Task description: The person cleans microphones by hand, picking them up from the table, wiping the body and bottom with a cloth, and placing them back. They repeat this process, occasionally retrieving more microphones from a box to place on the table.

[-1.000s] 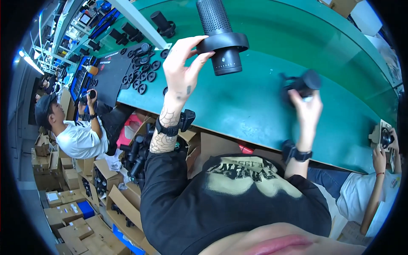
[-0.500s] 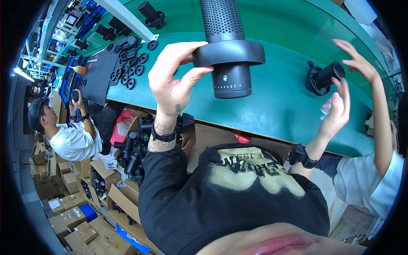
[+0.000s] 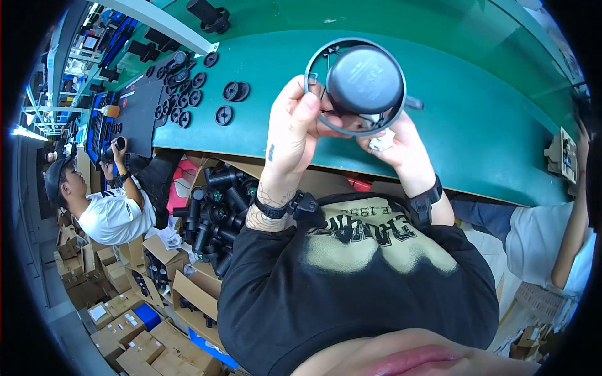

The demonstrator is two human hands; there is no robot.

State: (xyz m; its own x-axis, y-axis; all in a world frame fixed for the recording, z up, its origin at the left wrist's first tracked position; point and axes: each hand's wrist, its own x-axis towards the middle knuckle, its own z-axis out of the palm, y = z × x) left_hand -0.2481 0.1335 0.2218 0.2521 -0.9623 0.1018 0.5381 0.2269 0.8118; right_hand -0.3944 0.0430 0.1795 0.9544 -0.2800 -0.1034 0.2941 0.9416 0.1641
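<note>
A black microphone (image 3: 365, 78) with a wide ring around it is held up over the green table, its round, flat end turned towards me. My left hand (image 3: 295, 125) is closed on the near-left side of the ring (image 3: 311, 66), thumb and fingers pinching its edge. From below right, my right hand (image 3: 406, 147) reaches up against the ring's near side, a crumpled white cloth (image 3: 382, 140) in its grip. Its fingertips are partly hidden behind the ring. A short black stub (image 3: 414, 103) sticks out at the ring's right.
Several black round discs (image 3: 224, 115) lie on the green table (image 3: 476, 131), left of my hands. More black microphones (image 3: 207, 14) stand behind. An open carton of black parts (image 3: 216, 210) sits below the table edge. A co-worker (image 3: 113, 203) sits left; another person's arm (image 3: 572, 232) is at right.
The microphone has tipped from side-on to end-on and shifted right and down. My right hand has come left to it. The microphone formerly standing at the table's right no longer shows there.
</note>
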